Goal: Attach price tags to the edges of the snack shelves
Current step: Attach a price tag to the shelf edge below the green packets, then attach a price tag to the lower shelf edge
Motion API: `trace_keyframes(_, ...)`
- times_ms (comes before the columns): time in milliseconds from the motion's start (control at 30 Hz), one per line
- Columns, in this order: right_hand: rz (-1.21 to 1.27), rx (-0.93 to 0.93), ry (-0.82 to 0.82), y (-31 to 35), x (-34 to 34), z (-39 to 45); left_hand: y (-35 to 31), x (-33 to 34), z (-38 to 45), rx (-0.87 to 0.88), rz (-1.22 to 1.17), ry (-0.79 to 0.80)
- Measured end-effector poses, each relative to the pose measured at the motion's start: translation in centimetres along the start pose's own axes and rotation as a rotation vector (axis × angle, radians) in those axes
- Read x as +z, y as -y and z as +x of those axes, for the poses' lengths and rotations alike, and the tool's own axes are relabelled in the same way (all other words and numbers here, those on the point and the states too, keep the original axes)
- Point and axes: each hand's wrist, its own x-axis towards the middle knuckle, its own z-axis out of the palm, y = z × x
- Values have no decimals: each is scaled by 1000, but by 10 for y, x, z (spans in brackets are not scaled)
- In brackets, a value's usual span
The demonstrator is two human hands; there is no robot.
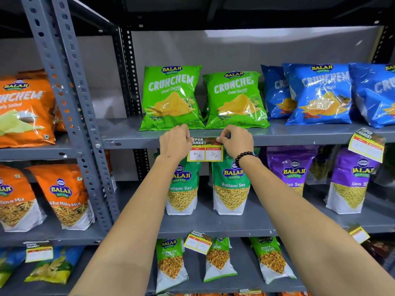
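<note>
A yellow and red price tag (205,151) with two white boxes hangs against the front edge of the grey shelf (132,142), below two green Crunchem bags (171,97). My left hand (174,144) pinches the tag's upper left corner. My right hand (236,141), with a black bead bracelet on the wrist, pinches the upper right corner. Both hands press the tag's top strip onto the shelf edge.
Blue chip bags (318,92) stand to the right, orange bags (23,110) to the left past a slotted grey upright (70,99). Green Ratlami Sev packs (232,189) sit below. Other tags (366,147) hang on neighbouring shelf edges, including one lower down (197,242).
</note>
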Motion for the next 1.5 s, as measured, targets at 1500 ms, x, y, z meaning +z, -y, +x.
trace_keyframes(1500, -351, 36, 455, -178, 222, -236, 103, 222, -217, 201, 247, 558)
